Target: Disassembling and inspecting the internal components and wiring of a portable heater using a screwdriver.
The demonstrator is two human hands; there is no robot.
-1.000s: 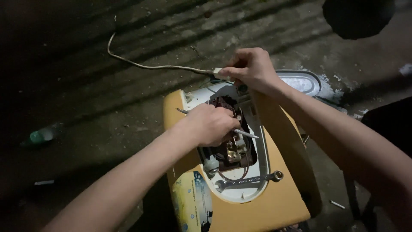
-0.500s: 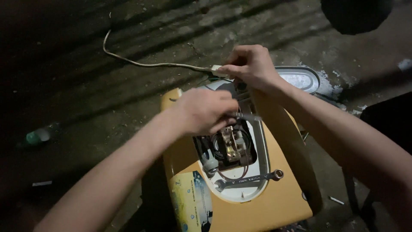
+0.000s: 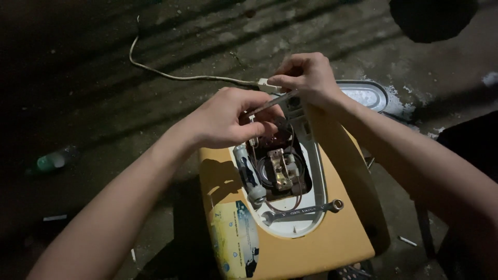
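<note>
Dark floor; both hands (image 3: 270, 103) now up on thin rod (image 3: 270, 103) (prev. lower).

Makeshift repair spot — bare concrete floor (image 3: 155, 46), spanner (image 3: 303, 211), dim light.

One head-worn camera looks steeply down from close above; both forearms enter from the frame's lower corners, the yellow appliance (image 3: 290, 228) sits centre-bottom, dark concrete floor (image 3: 129, 119) fills the rest.

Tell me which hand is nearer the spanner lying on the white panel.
Left. The left hand is above the spanner, across the opened compartment; the right hand is farther up, at the appliance's top edge.
</note>
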